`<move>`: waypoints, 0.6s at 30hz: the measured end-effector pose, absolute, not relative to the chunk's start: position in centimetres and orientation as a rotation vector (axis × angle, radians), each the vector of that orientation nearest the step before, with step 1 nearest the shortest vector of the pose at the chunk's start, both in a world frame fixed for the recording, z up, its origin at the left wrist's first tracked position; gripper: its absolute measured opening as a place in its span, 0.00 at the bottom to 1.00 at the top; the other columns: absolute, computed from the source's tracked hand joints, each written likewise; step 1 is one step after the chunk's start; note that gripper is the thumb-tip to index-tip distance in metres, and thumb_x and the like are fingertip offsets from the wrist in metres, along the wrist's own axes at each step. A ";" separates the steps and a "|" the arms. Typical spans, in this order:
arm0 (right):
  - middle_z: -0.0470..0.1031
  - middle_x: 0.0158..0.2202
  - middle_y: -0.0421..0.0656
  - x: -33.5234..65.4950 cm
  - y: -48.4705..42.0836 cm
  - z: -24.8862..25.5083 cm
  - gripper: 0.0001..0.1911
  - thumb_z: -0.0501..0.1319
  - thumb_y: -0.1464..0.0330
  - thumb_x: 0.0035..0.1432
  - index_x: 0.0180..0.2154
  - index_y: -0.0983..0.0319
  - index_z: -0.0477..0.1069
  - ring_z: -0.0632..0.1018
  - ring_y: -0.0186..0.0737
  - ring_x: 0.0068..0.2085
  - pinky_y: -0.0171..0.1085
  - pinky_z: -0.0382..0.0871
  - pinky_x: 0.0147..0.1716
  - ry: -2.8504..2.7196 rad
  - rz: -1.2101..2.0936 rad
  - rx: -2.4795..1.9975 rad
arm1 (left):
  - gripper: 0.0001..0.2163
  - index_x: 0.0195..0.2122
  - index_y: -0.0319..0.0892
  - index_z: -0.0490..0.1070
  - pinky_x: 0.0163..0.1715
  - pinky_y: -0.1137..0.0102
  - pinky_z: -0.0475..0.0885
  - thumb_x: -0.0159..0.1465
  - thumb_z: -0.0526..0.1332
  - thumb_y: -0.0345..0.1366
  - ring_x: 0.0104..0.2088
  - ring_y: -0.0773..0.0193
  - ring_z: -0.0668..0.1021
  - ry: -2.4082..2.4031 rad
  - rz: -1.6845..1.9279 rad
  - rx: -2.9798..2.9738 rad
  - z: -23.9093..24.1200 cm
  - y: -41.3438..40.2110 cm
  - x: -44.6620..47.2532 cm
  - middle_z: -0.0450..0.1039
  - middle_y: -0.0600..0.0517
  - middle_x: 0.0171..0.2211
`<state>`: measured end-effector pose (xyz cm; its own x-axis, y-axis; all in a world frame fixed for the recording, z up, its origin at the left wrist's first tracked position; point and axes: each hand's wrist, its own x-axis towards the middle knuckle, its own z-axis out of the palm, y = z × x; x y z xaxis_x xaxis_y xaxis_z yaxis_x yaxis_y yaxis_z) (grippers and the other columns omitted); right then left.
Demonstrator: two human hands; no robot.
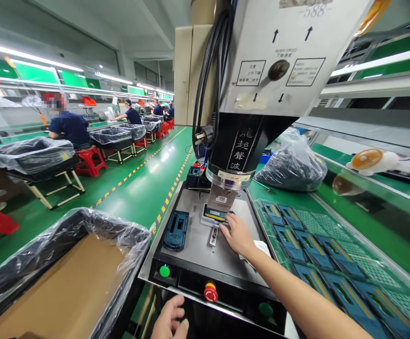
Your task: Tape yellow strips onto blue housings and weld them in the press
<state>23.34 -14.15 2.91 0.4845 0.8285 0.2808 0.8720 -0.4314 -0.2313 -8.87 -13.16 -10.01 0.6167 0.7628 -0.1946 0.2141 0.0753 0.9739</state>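
My right hand [239, 238] reaches under the ultrasonic welder's metal horn [222, 197], its fingers closed at the right end of a dark blue plastic housing [214, 214] with a yellow strip. That housing sits in the fixture on the metal worktable [194, 249]; my fingers cover part of its right end. Beneath the front panel, my left hand [170, 321] holds nothing, its fingers loosely curled and apart. To the left on the worktable lies another dark blue housing [176, 230] with cut-out slots.
A green button [164, 270] and red emergency stop [210, 293] line the front panel. On the left stands a plastic-lined bin [120, 221]. Several housings [311, 245] lie on the right bench near a filled plastic bag [291, 165]. People sit working at far left.
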 end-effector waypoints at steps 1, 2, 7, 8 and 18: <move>0.69 0.52 0.54 22.4 -15.5 3.2 0.19 0.50 0.62 0.64 0.48 0.66 0.69 0.68 0.48 0.54 0.43 0.59 0.55 -1.474 -0.165 -2.340 | 0.25 0.55 0.39 0.66 0.50 0.59 0.70 0.57 0.58 0.43 0.52 0.52 0.73 0.899 0.612 1.658 -9.7 -13.0 -9.1 0.66 0.38 0.56; 0.73 0.46 0.52 21.4 -16.9 3.5 0.18 0.48 0.62 0.64 0.44 0.65 0.71 0.72 0.47 0.49 0.42 0.62 0.50 -1.526 -0.111 -2.297 | 0.23 0.55 0.41 0.67 0.53 0.58 0.68 0.59 0.56 0.41 0.55 0.52 0.70 0.915 0.712 1.833 -9.4 -12.8 -9.3 0.64 0.40 0.58; 0.75 0.27 0.44 16.7 -24.4 4.1 0.15 0.53 0.61 0.60 0.29 0.60 0.73 0.75 0.42 0.31 0.37 0.61 0.30 -1.733 0.543 -2.366 | 0.24 0.62 0.42 0.58 0.60 0.56 0.62 0.64 0.50 0.36 0.65 0.52 0.57 0.984 0.790 2.342 -7.8 -12.2 -9.0 0.49 0.45 0.67; 0.75 0.27 0.44 16.2 -25.6 3.9 0.13 0.55 0.62 0.58 0.28 0.60 0.73 0.75 0.42 0.31 0.37 0.60 0.28 -1.753 0.644 -2.411 | 0.26 0.64 0.41 0.55 0.60 0.56 0.61 0.64 0.50 0.36 0.66 0.52 0.55 0.989 0.728 2.385 -7.7 -12.2 -8.8 0.45 0.44 0.68; 0.77 0.36 0.52 16.0 -30.4 0.0 0.17 0.46 0.75 0.62 0.32 0.63 0.72 0.78 0.50 0.38 0.41 0.66 0.36 -1.566 0.722 -2.657 | 0.31 0.65 0.39 0.51 0.64 0.52 0.51 0.60 0.55 0.35 0.67 0.45 0.45 0.955 0.354 2.319 -8.8 -12.8 -7.3 0.33 0.46 0.69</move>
<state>15.95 -30.41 -0.02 0.4075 0.8232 -0.3954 0.8350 -0.5112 -0.2037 -7.29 -12.81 -8.81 0.7059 0.7081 0.0174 0.5484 -0.5619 0.6193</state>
